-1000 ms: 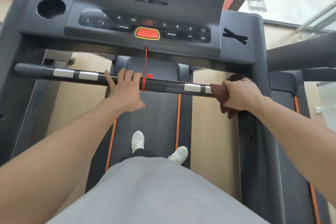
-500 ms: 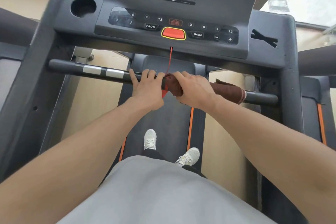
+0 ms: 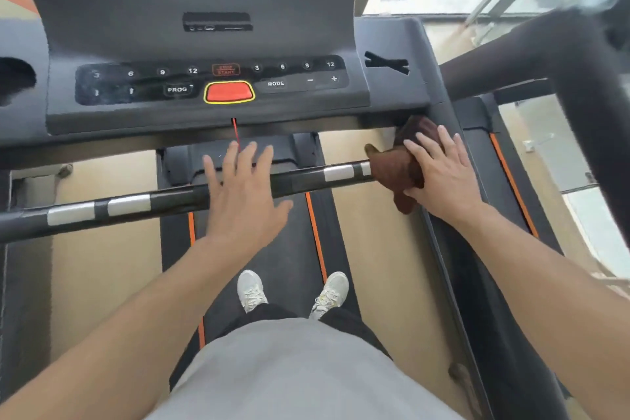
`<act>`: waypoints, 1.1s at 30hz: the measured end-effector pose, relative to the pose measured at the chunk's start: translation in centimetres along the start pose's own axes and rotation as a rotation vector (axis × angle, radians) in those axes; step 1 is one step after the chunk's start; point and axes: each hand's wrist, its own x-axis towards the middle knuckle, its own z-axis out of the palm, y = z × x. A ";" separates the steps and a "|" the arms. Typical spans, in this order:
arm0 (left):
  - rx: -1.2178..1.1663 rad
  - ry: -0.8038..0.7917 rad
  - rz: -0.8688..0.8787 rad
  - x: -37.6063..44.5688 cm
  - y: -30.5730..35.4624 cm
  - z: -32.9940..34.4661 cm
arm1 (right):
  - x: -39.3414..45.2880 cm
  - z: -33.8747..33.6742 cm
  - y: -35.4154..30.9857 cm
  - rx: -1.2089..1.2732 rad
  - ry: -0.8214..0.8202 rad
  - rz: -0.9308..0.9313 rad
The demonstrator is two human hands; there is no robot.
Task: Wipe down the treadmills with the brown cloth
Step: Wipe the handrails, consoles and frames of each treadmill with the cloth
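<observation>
The person stood on the treadmill [image 3: 259, 239] belt, facing the console [image 3: 211, 85]. The right hand [image 3: 439, 177] lay flat, fingers straight and spread, pressing the brown cloth [image 3: 395, 167] onto the right end of the crossbar [image 3: 143, 203], where the bar meets the side upright; the cloth was draped over the bar with a corner hanging below, an arrangement that judged to let the palm bear down and cover the bar's top and sides at once. The left hand [image 3: 243, 191] was open, fingers extended across the middle of the bar beside the red safety cord [image 3: 236, 133], probably for support while leaning forward. Whether the left palm actually touched the bar could not be told.
</observation>
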 end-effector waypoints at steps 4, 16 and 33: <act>-0.473 0.054 0.300 -0.4 4.3 0.5 | -1.7 0.4 -1.6 0.285 0.093 0.207; -1.249 -0.708 -0.223 0.3 8.3 2.0 | -8.3 -4.1 -7.3 1.339 0.072 0.350; -0.851 -0.285 0.244 -14.0 20.3 6.4 | -29.3 -2.5 -2.4 1.718 0.134 0.597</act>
